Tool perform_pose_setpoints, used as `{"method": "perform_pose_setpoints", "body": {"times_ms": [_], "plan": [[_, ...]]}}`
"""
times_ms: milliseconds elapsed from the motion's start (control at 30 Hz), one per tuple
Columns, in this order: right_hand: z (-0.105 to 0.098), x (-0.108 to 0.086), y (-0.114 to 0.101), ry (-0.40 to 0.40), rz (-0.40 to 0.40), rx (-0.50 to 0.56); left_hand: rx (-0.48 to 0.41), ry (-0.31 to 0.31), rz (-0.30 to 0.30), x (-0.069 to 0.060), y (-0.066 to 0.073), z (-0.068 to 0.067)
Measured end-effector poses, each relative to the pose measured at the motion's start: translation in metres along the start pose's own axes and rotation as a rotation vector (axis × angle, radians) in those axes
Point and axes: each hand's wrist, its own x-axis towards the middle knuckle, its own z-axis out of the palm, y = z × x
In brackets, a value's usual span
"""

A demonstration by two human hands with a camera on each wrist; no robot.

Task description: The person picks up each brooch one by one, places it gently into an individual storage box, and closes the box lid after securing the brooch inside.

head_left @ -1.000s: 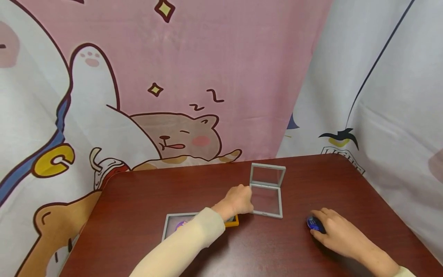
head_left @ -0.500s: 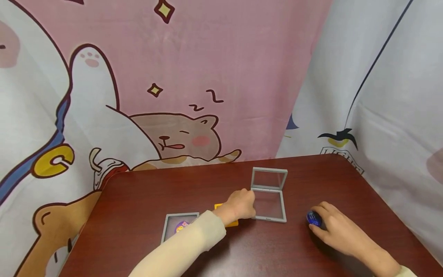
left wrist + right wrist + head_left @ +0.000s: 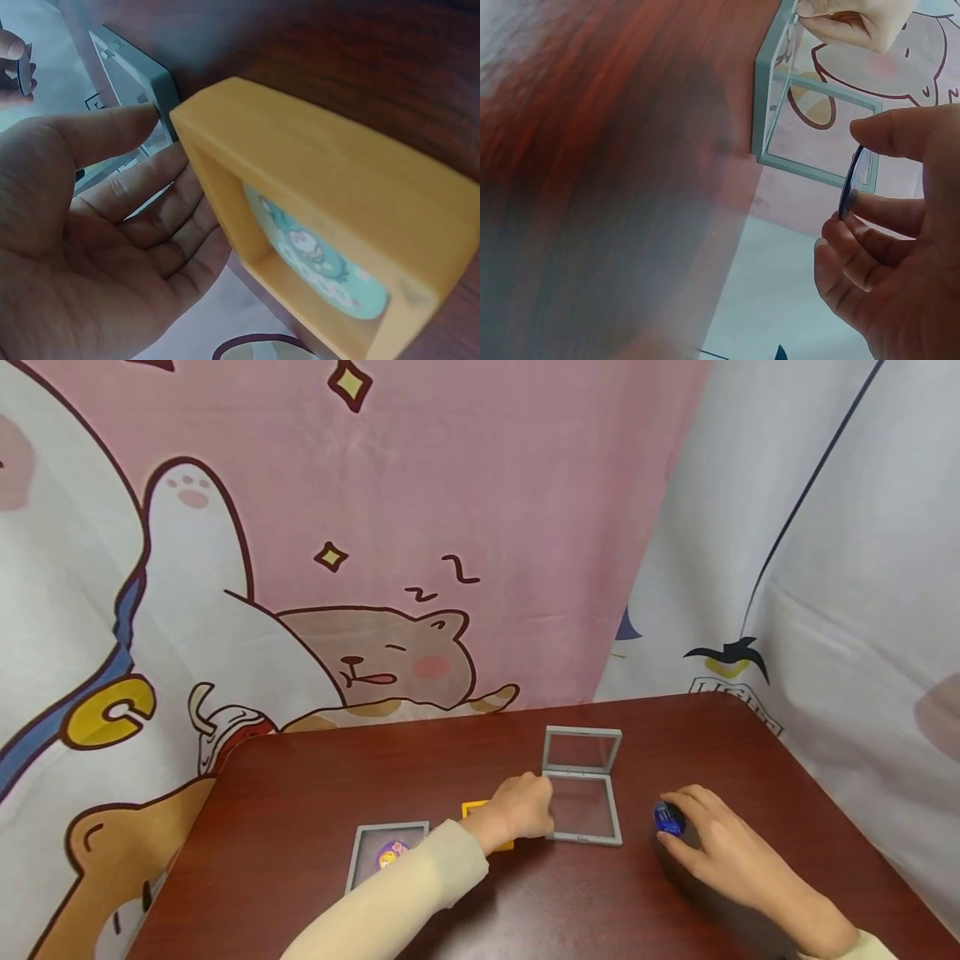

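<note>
In the head view, my left hand point(image 3: 522, 806) grips the left edge of a grey-rimmed clear display case point(image 3: 617, 814). The case lies on the table with its lid raised at the back. The left wrist view has my thumb on the case's grey rim point(image 3: 156, 79), fingers bent beside it. My right hand point(image 3: 723, 852) pinches a round blue badge point(image 3: 667, 819) by its edges, over the table to the right of the case. From the right wrist, the thin badge point(image 3: 850, 182) appears nearly edge-on between thumb and fingers.
A yellow frame point(image 3: 322, 142) with a pale green picture piece point(image 3: 322, 259) stands beside my left hand, partly hidden by that arm in the head view. Further left lies another grey case point(image 3: 358, 852) with a purple badge point(image 3: 390, 853). A printed curtain point(image 3: 525, 527) hangs behind the brown table point(image 3: 337, 777).
The case and my left hand have shifted slightly right and nearer. My right hand has moved a little left and away from me, bringing the blue badge closer to the case.
</note>
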Motion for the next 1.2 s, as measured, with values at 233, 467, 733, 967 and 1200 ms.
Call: {"method": "perform_pose_setpoints", "body": {"times_ms": [233,467,733,967,1200], "plan": [[0.001,0.008,-0.008,0.05,-0.02,0.043,0.025,0.003,-0.004,-0.003,0.003,0.004],[0.0,0.016,-0.017,0.049,-0.006,0.063,0.021,-0.004,0.002,-0.013,0.009,0.0],[0.003,0.026,-0.027,0.056,-0.024,0.086,0.067,-0.008,-0.002,-0.018,0.016,0.004],[0.009,0.033,-0.036,0.013,-0.021,0.098,0.053,-0.014,0.022,-0.027,0.021,0.004],[0.018,0.037,-0.043,-0.085,0.022,0.157,0.046,0.016,0.036,-0.035,0.022,0.008]]}}
